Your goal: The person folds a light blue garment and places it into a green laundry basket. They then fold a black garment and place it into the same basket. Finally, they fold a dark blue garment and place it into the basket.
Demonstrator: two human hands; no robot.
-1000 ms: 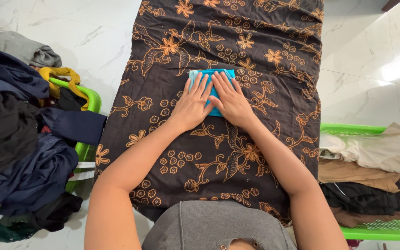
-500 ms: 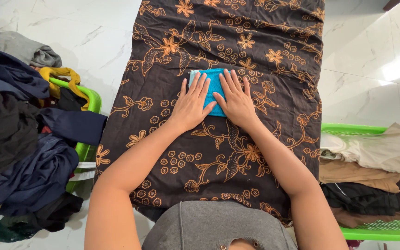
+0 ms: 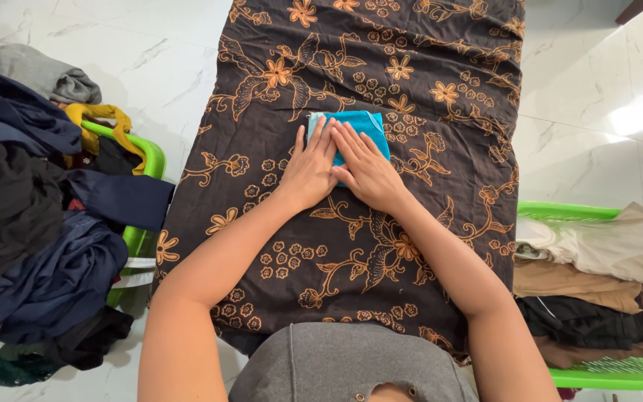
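Observation:
A small folded teal cloth [image 3: 366, 123] lies in the middle of a board covered with dark brown fabric printed with orange flowers [image 3: 418, 74]. My left hand [image 3: 311, 165] lies flat on the cloth's left part, fingers together. My right hand [image 3: 367, 168] lies flat on its middle, fingers angled up and to the left, touching the left hand. Both palms press down and hold nothing. Most of the cloth is hidden under my hands; its top edge and right side show.
A green basket [image 3: 145, 156] at the left is heaped with dark blue, black, grey and yellow clothes. A second green basket [image 3: 619, 376] at the right holds folded beige, brown and black garments. White marble floor surrounds the board.
My right hand slid left across the teal cloth, from spread on its right side to beside my left hand, baring the cloth's right side. The left hand stayed nearly still.

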